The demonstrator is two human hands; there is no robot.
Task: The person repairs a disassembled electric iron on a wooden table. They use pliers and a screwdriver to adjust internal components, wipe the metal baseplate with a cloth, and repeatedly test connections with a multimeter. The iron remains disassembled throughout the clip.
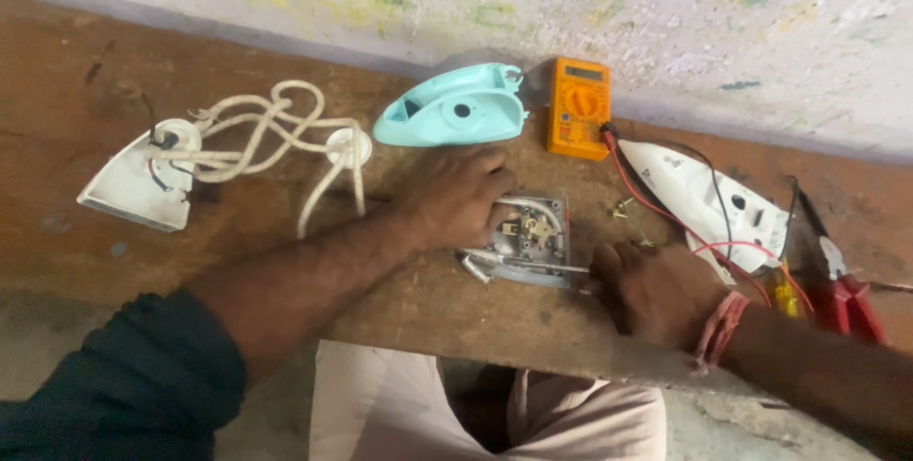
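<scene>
Iron base plate (533, 242) on wooden bench (76, 99), left hand (455, 196) pressing it, right hand (656, 288) gripping its edge, hands apart.

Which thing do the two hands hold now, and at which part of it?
The left hand presses on the top left of the metal iron base; the right hand grips its right end. Fingers are partly hidden.
</scene>
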